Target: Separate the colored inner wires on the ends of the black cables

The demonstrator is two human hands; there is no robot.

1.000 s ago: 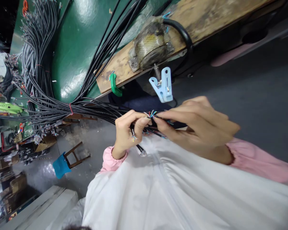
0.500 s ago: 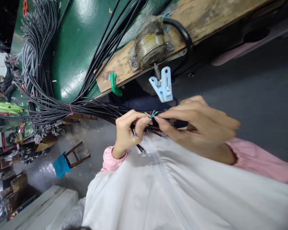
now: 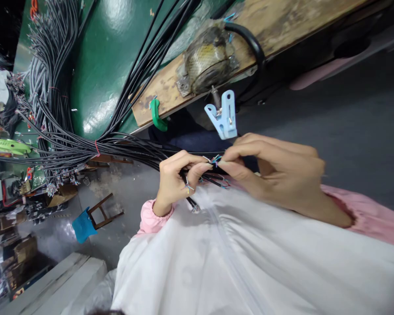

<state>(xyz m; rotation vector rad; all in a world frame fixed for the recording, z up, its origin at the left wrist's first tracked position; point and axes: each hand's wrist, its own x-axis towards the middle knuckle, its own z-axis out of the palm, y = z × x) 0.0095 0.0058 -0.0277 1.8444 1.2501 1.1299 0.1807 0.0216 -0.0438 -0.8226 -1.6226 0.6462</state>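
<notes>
Thumb and forefinger of my left hand [image 3: 177, 177] pinch a black cable at its stripped end, where thin coloured wires [image 3: 216, 159] fan out. My right hand [image 3: 276, 175] is closed, its thumb and forefinger tips pinching those wires. More black cable ends [image 3: 193, 204] with bare wires hang below my left hand. A long bundle of black cables [image 3: 124, 146], tied with a red tie [image 3: 97, 148], runs from the left towards my hands. Just above my right hand is a light blue clip [image 3: 223, 117].
On the wooden board [image 3: 276, 26] sits a tape-wrapped motor-like device [image 3: 206, 59]. A green hook [image 3: 156, 114] hangs at the board's edge. Piled cables [image 3: 54, 65] lie on the green table [image 3: 95, 65]. A blue stool [image 3: 84, 225] stands on the floor at lower left.
Both fingertip pinches and the coloured wires have shifted slightly right. The right forearm lies a little further right, and its fingers are bent differently.
</notes>
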